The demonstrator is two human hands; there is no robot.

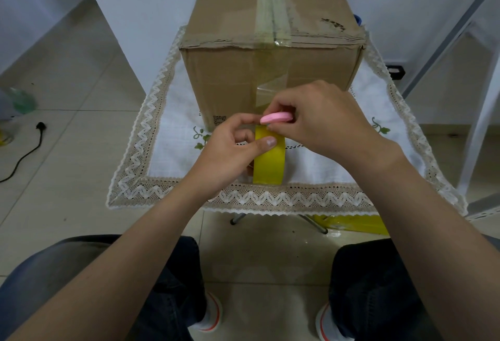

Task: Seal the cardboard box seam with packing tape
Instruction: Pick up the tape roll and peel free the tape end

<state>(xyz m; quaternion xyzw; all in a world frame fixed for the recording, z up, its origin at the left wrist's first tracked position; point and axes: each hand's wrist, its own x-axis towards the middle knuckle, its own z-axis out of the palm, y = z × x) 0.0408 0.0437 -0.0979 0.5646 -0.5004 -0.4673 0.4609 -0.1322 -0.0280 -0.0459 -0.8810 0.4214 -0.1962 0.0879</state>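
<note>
A tall cardboard box [232, 78] stands on a small table. Tape [270, 2] runs along its top seam and down the near face, where a clear strip [266, 91] leads toward my hands. My left hand [230, 151] holds the yellow tape roll [269, 162] upright in front of the box, thumb pressed on its outer face. My right hand [319, 118] pinches a small flat pink object [276, 118] right at the top of the roll, where the strip leaves it. Whether the pink object has a blade is hidden by my fingers.
A white lace-edged cloth [167, 145] covers the table. Below the table's front edge lies a yellow package [351, 223] on the tiled floor. A black cable with a plug [40, 126] trails at the left. A white frame [479, 113] stands at the right. My knees are below.
</note>
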